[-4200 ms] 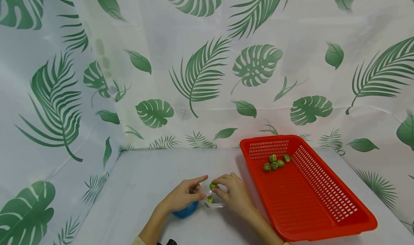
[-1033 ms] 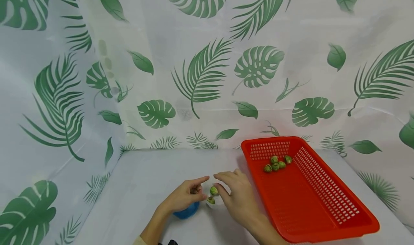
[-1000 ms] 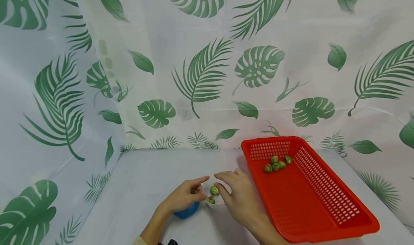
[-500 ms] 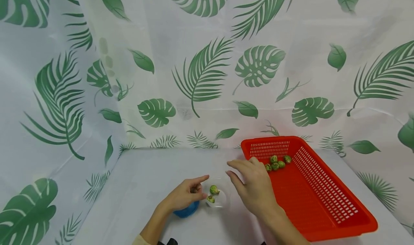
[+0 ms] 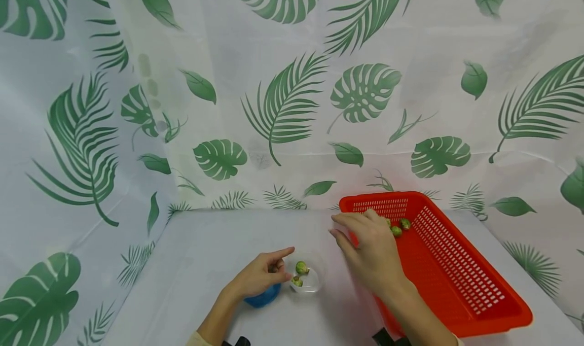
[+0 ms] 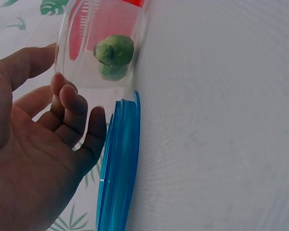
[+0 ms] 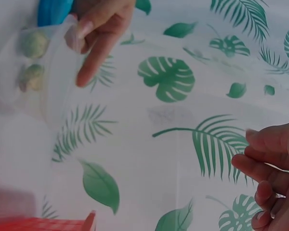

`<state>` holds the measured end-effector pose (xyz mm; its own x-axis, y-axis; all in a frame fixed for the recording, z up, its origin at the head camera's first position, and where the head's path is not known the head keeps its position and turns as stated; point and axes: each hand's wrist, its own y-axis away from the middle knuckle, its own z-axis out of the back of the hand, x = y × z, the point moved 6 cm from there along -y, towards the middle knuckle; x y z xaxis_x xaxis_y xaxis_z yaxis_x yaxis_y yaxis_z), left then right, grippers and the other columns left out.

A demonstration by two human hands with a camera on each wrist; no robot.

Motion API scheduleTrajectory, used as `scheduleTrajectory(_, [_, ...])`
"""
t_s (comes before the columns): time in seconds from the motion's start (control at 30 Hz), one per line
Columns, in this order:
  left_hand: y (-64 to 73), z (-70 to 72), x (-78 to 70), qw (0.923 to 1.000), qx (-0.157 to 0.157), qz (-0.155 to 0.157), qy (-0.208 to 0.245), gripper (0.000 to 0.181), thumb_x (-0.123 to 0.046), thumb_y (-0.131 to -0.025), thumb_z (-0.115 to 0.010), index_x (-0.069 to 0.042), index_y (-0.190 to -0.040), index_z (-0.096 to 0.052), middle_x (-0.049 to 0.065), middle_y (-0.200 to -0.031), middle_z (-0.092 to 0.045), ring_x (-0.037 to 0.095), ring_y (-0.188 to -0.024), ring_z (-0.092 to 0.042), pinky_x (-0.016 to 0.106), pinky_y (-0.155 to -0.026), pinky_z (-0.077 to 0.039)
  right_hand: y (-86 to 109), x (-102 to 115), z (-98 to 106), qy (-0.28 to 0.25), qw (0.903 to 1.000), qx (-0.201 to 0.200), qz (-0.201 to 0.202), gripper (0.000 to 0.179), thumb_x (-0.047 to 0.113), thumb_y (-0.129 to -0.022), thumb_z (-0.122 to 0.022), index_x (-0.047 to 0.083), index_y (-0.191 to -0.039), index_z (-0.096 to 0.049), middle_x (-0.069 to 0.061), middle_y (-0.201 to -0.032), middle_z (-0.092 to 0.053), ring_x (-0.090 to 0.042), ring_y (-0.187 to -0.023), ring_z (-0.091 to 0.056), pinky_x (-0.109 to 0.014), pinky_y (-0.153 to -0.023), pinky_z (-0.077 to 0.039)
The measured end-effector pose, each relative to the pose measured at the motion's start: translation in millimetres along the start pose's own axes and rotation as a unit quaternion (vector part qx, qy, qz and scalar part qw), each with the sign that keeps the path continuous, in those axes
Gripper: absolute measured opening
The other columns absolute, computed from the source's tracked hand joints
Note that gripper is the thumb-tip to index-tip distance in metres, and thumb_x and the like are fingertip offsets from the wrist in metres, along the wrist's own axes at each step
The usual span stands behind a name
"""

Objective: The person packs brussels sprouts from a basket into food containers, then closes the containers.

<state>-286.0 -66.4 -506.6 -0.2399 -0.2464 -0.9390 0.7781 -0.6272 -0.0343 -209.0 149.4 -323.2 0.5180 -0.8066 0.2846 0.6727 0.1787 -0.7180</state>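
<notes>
A clear plastic container (image 5: 316, 285) stands on the table with two Brussels sprouts (image 5: 301, 268) in it. At its left side my left hand (image 5: 261, 275) holds the rim, index finger stretched along it and the other fingers bent. The left wrist view shows those fingertips against the rim of the container (image 6: 82, 72). My right hand (image 5: 376, 249) hovers over the left edge of the red basket (image 5: 456, 285), thumb and index finger apart with nothing between them. More sprouts (image 5: 397, 231) lie in the basket's far end, partly hidden by this hand.
A blue lid (image 5: 263, 298) lies just beside the container, partly under the left hand; the left wrist view shows its edge (image 6: 120, 168). Leaf-patterned sheeting (image 5: 283, 107) rises behind and left of the white table (image 5: 205, 249).
A sprout pinched by my right hand earlier now lies in the container beside the other one. The right hand has moved right and away to the basket. My left hand has stayed at the container.
</notes>
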Motion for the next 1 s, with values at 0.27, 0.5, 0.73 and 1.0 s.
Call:
scheduleTrajectory(0.27, [0.1, -0.2, 0.2, 1.0000, 0.001, -0.001, -0.002, 0.066, -0.015, -0.099, -0.070, -0.004, -0.158, -0.042, -0.002, -0.086, -0.054, 0.005, -0.071, -0.047, 0.019, -0.065, -0.040, -5.7, -8.1, 6.7, 0.002, 1.0000, -0.003, 0.003, 0.037, 0.013, -0.081, -0.090, 0.009, -0.116, -0.080, -0.008, -0.111, -0.079, -0.022, -0.092, -0.062, -0.038, -0.076, -0.043])
scheduleTrajectory(0.5, [0.1, -0.5, -1.0, 1.0000, 0.003, -0.003, -0.007, 0.066, -0.014, -0.099, -0.070, -0.003, -0.158, -0.042, -0.002, -0.086, -0.054, 0.004, -0.071, -0.047, 0.019, -0.065, -0.039, -13.4, -14.7, 14.1, 0.011, 0.9999, -0.002, 0.008, 0.039, 0.010, -0.081, -0.089, 0.010, -0.118, -0.079, -0.007, -0.112, -0.078, -0.022, -0.090, -0.061, -0.038, -0.076, -0.042])
scheduleTrajectory(0.73, [-0.7, -1.2, -1.7, 1.0000, 0.005, -0.006, -0.002, 0.065, -0.011, -0.100, -0.069, -0.003, -0.158, -0.042, 0.000, -0.086, -0.054, 0.005, -0.071, -0.047, 0.019, -0.065, -0.040, -20.7, -24.2, 19.2, 0.002, 0.9999, -0.008, 0.014, 0.037, 0.006, -0.082, -0.087, 0.009, -0.117, -0.079, -0.007, -0.111, -0.078, -0.024, -0.093, -0.062, -0.041, -0.079, -0.043])
scheduleTrajectory(1.0, [0.4, -0.5, -1.7, 1.0000, -0.001, 0.000, 0.002, 0.065, -0.013, -0.099, -0.070, -0.004, -0.158, -0.043, 0.002, -0.087, -0.054, 0.004, -0.071, -0.047, 0.019, -0.065, -0.040, -28.6, -38.3, 18.8, -0.002, 1.0000, 0.000, 0.010, 0.034, 0.006, -0.083, -0.086, 0.008, -0.116, -0.079, -0.009, -0.112, -0.078, -0.030, -0.103, -0.066, -0.050, -0.087, -0.046])
